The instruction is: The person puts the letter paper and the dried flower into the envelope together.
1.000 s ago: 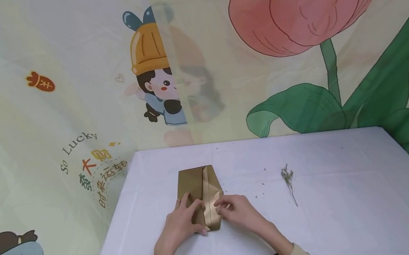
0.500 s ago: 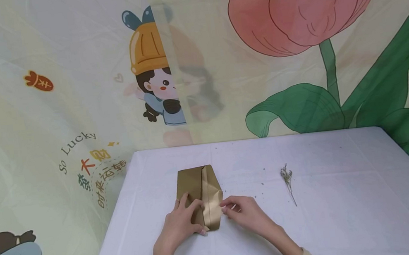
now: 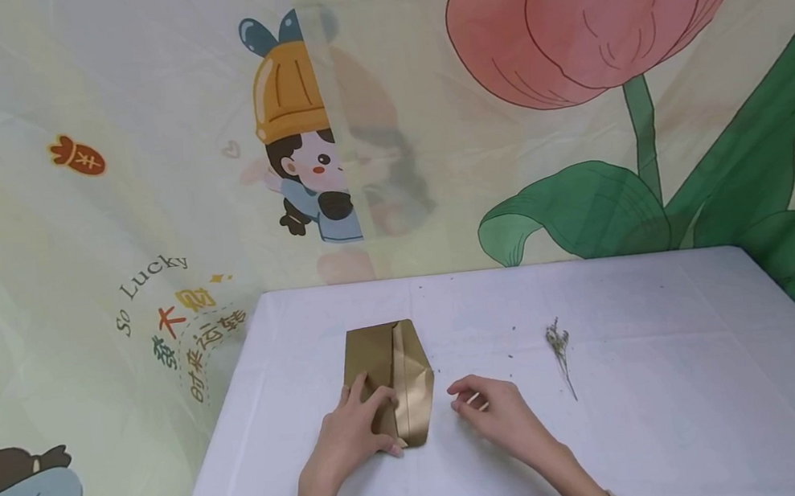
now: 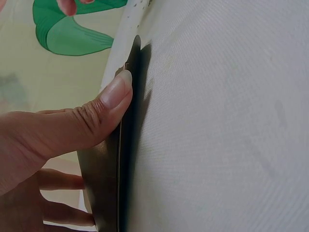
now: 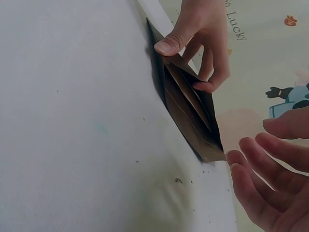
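Observation:
A gold envelope (image 3: pixel 413 400) lies on the white-covered table, its flap unfolded to the right. My left hand (image 3: pixel 348 435) grips it from the near left, thumb on the near edge and fingers spread over the body to the lip of the pocket. In the right wrist view, the pocket of the envelope (image 5: pixel 193 111) gapes under those fingers, and something flat shows inside. Just right of the flap, my right hand (image 3: pixel 498 415) hovers with fingers loosely bent, touching nothing. The left wrist view shows the left thumb (image 4: pixel 108 101) against the envelope's edge.
A small dried flower sprig (image 3: pixel 560 352) lies on the table (image 3: pixel 677 413) to the right. Dark crumbs (image 5: pixel 178 181) are scattered beyond the flap. Behind the table's far edge hangs a printed cloth (image 3: pixel 406 53).
My right hand has let go of the flap's edge and drawn back to the right. The flap now lies flatter with its point visible. My left hand has stayed in place.

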{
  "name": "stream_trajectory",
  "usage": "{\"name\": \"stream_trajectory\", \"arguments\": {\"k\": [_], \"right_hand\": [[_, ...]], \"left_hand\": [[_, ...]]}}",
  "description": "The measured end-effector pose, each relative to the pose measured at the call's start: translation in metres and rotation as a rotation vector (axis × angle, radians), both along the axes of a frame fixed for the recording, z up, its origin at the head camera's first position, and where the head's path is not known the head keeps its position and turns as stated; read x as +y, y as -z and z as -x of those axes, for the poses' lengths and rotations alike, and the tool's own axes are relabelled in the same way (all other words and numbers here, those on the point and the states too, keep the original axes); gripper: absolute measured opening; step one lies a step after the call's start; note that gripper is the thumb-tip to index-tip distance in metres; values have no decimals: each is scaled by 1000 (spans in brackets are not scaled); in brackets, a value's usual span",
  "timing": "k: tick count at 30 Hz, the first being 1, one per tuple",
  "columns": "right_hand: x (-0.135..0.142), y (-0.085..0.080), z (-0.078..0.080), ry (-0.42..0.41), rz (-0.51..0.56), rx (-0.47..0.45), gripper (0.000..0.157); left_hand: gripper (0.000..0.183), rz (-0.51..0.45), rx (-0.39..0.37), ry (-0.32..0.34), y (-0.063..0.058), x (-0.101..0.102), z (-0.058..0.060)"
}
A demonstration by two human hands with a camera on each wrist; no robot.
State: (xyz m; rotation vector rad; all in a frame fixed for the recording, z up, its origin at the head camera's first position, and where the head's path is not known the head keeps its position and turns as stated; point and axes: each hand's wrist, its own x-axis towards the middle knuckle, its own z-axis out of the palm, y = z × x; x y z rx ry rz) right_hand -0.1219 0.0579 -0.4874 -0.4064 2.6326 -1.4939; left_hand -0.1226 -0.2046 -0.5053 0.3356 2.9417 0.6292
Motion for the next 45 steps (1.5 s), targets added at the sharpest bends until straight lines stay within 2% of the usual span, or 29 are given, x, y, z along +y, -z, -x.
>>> {"name": "stream_trajectory", "arguments": {"k": [7, 18, 30, 37, 45], "right_hand": [[8, -4, -3, 83, 27, -38, 15], [21, -5, -5, 188, 0, -69, 15], [35, 2, -6, 243, -106, 55, 20], [44, 6, -6, 283, -207, 116, 22], [55, 11, -6, 324, -231, 154, 23]], "left_hand": [[68, -4, 1, 2, 1, -1, 0], [68, -4, -2, 1, 1, 0, 0], [70, 9, 5, 1, 2, 0, 1], [71, 10, 5, 1, 2, 0, 0], [70, 4, 8, 0, 2, 0, 1]]}}
